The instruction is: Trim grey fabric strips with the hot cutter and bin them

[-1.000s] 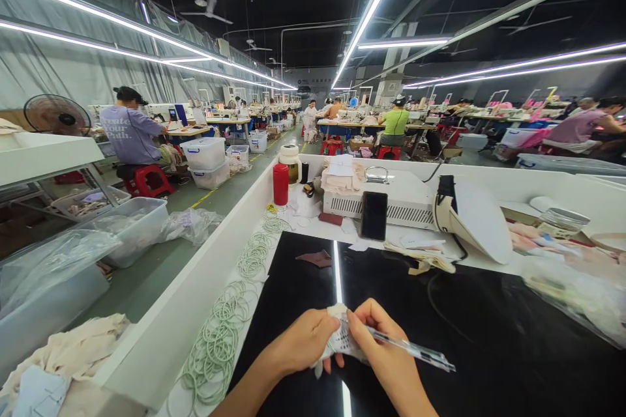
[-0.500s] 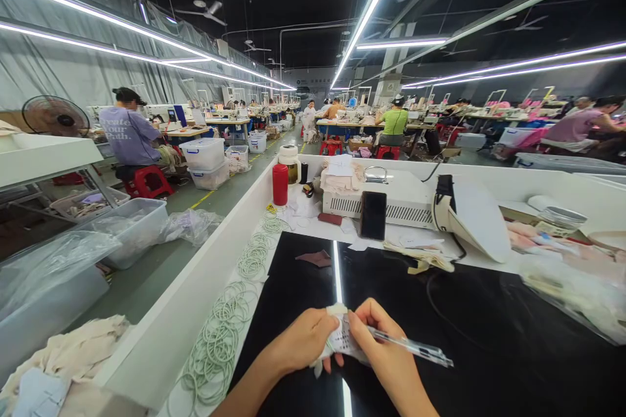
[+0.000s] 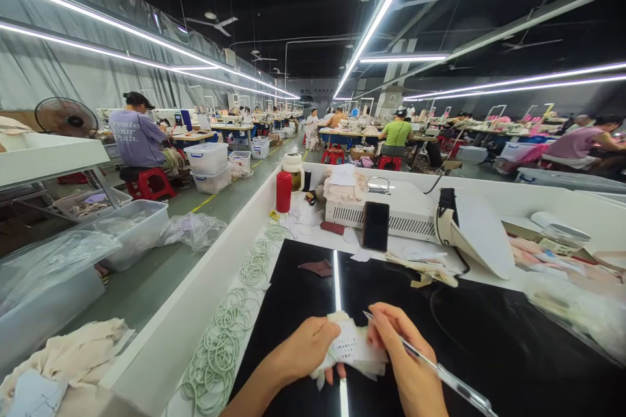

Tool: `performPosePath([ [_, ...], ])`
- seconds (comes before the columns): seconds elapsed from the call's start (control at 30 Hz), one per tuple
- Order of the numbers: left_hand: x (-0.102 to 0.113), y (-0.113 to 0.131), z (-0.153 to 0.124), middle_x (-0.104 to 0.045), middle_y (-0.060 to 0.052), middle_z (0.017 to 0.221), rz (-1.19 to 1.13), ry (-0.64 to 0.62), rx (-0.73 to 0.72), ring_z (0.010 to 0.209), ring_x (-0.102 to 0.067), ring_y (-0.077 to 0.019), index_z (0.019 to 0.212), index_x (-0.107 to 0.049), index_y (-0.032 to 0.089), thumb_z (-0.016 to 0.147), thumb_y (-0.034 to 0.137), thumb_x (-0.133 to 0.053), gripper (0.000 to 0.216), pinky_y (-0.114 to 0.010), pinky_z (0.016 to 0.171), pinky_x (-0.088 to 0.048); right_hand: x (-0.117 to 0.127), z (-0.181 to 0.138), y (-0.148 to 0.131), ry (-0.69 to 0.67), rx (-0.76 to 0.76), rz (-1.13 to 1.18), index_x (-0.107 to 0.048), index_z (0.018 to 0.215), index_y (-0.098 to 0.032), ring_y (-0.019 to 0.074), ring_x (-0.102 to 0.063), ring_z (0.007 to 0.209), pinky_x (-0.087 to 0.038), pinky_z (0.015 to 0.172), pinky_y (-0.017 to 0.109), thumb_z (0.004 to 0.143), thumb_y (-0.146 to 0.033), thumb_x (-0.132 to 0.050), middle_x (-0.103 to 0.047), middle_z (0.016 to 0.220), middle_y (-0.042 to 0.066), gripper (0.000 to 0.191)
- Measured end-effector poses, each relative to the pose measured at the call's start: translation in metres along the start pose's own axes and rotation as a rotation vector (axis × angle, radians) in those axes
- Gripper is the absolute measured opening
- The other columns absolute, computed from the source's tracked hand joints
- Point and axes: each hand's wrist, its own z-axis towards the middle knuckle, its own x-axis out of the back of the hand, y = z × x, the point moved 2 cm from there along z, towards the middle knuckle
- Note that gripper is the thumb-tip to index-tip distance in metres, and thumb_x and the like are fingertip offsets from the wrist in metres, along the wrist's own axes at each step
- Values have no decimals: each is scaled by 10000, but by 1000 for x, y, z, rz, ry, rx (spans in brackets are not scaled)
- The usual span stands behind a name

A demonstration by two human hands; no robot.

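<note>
Low in the middle of the head view, my left hand (image 3: 308,346) is closed on a small bundle of pale fabric pieces (image 3: 372,355), thumb on top and fingertips showing beneath. On top of the bundle lies a white paper slip (image 3: 346,341) with rows of small dark marks. My right hand (image 3: 403,352) grips a clear pen (image 3: 443,374), its tip pointing up and left beside the slip, apart from it. The fingers of this hand are close to the bundle's right end; whether they touch it I cannot tell. Both hands are above a black tabletop panel (image 3: 288,287).
Pale green cord loops (image 3: 215,345) line the table's left side. Towards the back stand a red bottle (image 3: 283,192), a jar (image 3: 292,169), a phone (image 3: 375,226) and a white vented machine (image 3: 405,212). A white visor (image 3: 476,234) leans at right. People sit at sewing tables beyond.
My right hand has moved right, away from the paper slip, and the pen tip has come off it. More of the slip and bundle now shows. The view has tilted slightly.
</note>
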Motion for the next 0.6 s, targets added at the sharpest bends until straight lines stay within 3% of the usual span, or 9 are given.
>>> performPosePath([
  [0.1,-1,-2,3,-619,-44,614,-16,10,-15,397,-479,-105,794,-603,130,878,561,-395,486,-217,412,-339,6,3,0,1,-2,-76,-675,956,-230,181,-465,503,-385,507,295,891,-688,-583,-473,479,-48,472],
  [0.17,-2,-3,6,-610,-44,599,-25,15,-30,390,-473,-106,767,-597,134,863,582,-401,499,-219,401,-337,9,11,0,-5,17,-142,-659,975,-234,181,-483,489,-390,484,289,893,-679,-583,-496,487,-48,459],
  [0.33,-4,-7,12,-603,-41,584,-47,30,-40,378,-467,-100,702,-581,147,837,649,-428,541,-214,384,-332,8,51,2,-20,160,-283,-535,1180,-247,209,-644,663,-535,651,331,844,-609,-610,-718,880,25,499],
  [0.5,-5,-9,15,-602,-44,572,-59,43,-17,375,-469,-103,694,-613,136,843,612,-440,528,-208,374,-333,-2,98,6,-25,261,-414,-498,1322,-223,224,-685,814,-562,734,391,921,-405,-546,-700,1146,87,443],
  [0.6,-4,-10,16,-613,-53,588,-60,59,-11,398,-484,-105,708,-636,123,858,533,-442,478,-204,387,-348,-14,119,2,24,348,-488,-526,1348,-199,216,-675,899,-554,851,435,989,-393,-576,-664,1212,93,411],
])
